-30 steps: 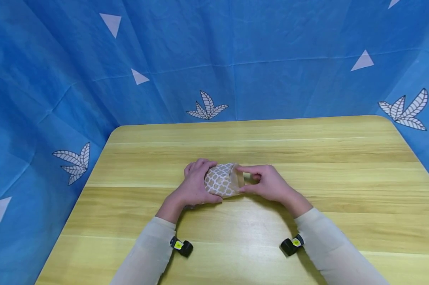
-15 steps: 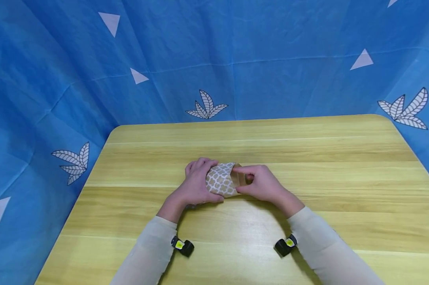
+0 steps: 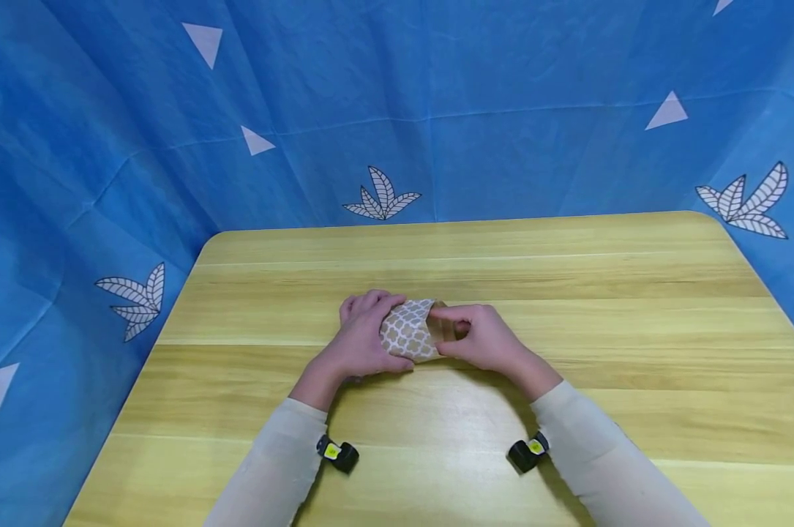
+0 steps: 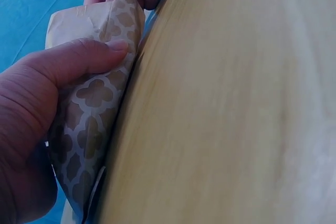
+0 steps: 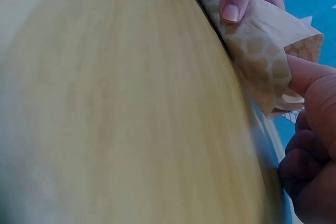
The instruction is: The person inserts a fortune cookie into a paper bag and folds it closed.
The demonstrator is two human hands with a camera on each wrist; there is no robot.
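A tan paper bag (image 3: 406, 331) with a white lattice pattern lies on its side on the table, its mouth facing right and gaping. The left hand (image 3: 365, 338) grips its closed end. In the left wrist view that hand's thumb (image 4: 89, 59) presses along the patterned side; its other fingers reach over the far side and are partly hidden. At the mouth, the right hand (image 3: 482, 337) has forefinger and thumb spread apart, their tips inside the opening. Its remaining fingers are curled back, as the right wrist view shows beside the bag (image 5: 260, 59).
The wood-grain table (image 3: 601, 293) extends around both hands. Behind it and along the left hangs a blue curtain (image 3: 515, 146) with white leaf and triangle prints. Black cameras are strapped over both pale sleeves (image 3: 271, 461). A small shiny edge shows below the left hand.
The right hand has moved left, its forefinger and thumb going from the bag's rim into the mouth, which now gapes wider. The left hand keeps its grip, nearly still.
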